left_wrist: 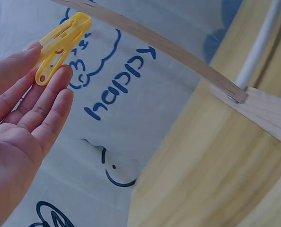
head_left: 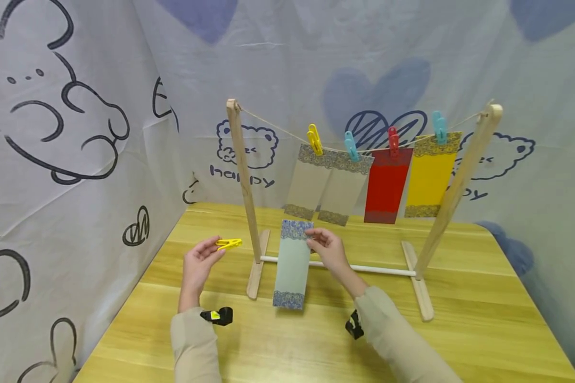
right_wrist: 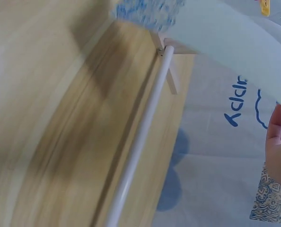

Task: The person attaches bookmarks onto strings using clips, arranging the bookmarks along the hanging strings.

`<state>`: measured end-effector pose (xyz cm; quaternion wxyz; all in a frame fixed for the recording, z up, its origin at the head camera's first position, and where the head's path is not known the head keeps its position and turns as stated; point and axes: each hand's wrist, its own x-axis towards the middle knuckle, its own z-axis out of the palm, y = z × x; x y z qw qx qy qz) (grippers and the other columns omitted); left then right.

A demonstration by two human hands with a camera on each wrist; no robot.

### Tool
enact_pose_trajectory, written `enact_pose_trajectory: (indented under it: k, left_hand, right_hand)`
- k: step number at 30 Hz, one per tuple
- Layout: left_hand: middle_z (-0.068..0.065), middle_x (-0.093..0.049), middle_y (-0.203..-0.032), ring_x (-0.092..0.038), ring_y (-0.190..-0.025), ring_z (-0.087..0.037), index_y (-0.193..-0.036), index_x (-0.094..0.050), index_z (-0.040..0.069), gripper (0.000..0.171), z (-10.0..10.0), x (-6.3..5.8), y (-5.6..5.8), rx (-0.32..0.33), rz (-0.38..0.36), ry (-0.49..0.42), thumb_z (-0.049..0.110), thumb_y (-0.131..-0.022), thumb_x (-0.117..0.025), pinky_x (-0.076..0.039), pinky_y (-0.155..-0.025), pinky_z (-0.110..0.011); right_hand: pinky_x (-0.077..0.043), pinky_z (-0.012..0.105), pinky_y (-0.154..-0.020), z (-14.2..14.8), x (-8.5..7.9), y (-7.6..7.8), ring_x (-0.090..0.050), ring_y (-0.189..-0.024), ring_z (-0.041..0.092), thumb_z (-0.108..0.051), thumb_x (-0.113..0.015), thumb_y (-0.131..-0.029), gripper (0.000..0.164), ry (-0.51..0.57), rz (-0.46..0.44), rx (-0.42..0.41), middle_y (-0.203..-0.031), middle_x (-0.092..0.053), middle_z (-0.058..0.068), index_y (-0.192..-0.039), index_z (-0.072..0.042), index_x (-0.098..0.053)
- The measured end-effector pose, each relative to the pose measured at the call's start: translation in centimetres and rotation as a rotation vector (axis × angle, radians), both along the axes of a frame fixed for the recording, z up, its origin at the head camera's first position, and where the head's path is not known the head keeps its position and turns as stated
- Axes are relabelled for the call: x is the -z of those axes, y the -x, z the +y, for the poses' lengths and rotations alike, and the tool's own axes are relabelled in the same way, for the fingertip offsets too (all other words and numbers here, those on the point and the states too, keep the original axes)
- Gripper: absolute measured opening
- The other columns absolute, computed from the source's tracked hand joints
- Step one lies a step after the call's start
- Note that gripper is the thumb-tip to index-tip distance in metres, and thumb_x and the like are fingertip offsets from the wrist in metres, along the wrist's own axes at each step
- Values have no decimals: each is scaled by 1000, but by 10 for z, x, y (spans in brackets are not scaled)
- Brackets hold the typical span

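Note:
My left hand (head_left: 198, 267) pinches a yellow clothespin (head_left: 229, 243) between thumb and fingertips, its free end pointing right. In the left wrist view the clothespin (left_wrist: 65, 40) rises above the spread lower fingers. With thumb and fingers my right hand (head_left: 331, 252) grips the upper right edge of a pale green strip (head_left: 292, 266) that has blue lace-patterned bands at both ends. The strip hangs in front of the rack's white crossbar, over the table. In the right wrist view the strip (right_wrist: 225, 35) runs across the top, its lower band blurred, with only part of the hand showing.
A wooden rack with a left post (head_left: 244, 181) and right post (head_left: 460, 186) carries a string (head_left: 273, 127). Clothespins hold two beige strips (head_left: 308, 183), a red strip (head_left: 387, 186) and a yellow strip (head_left: 428, 183) on it. Printed cloth hangs behind the table (head_left: 335, 340).

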<state>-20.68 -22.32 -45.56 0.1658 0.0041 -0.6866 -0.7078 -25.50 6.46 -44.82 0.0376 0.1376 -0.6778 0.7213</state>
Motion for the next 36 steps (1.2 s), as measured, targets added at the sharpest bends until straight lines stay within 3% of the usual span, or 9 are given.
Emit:
enact_pose_trajectory:
  k: [4,11,15,22,25,29,36]
  left_hand:
    - [-9,-61,-99,-58,-84,-8,-114,-53,-11,36,1,-12,2,-10,-22,-28,-7,-79,-63,-48,-75,-19]
    - [3,-63,-92,-58,-83,-7,-113,-53,-12,36,2,-26,8,-13,31,-22,-9,-78,-62,-49,-73,-19]
    - [0,-63,-92,-59,-81,-7,-112,-52,-14,37,2,-32,13,-13,57,-23,-10,-77,-63,-49,-73,-19]
    - [0,-63,-93,-59,-82,-8,-112,-53,-13,37,2,-42,14,-28,76,-39,-10,-77,-63,-48,-75,-20]
    - [-3,-63,-96,-59,-83,-9,-112,-53,-12,36,3,-47,16,-29,86,-22,-9,-77,-63,-48,-76,-21]
    - [-8,-61,-99,-59,-84,-10,-111,-54,-11,35,6,-53,19,-24,108,-4,-8,-78,-63,-48,-77,-21]
    - [-10,-61,-99,-59,-83,-10,-112,-54,-11,35,10,-62,25,1,120,3,-6,-78,-64,-48,-77,-21]
  right_hand:
    - [-51,24,-64,-2,-7,3,-55,-72,10,12,-55,-82,20,-4,25,8,-93,-61,17,-101,12,-57]
    - [-51,30,-64,-3,-19,12,-54,-71,10,12,-54,-83,19,-13,109,-7,-91,-59,20,-101,12,-57]
    - [-51,35,-67,-4,-27,15,-54,-75,12,10,-54,-84,19,-40,115,-21,-93,-58,21,-103,11,-58]
    - [-47,49,-73,-12,-57,5,-54,-81,25,14,-50,-84,20,-73,115,-54,-100,-56,28,-104,15,-55]
    - [-49,46,-71,-13,-53,15,-53,-81,25,12,-51,-84,20,-65,130,-61,-100,-56,27,-104,14,-56]
    - [-51,32,-67,-15,-51,26,-53,-81,21,10,-52,-85,20,-68,143,-58,-102,-57,24,-104,11,-57]
    - [-50,42,-69,-18,-62,30,-53,-77,13,11,-52,-84,21,-74,156,-48,-101,-58,21,-104,11,-57]
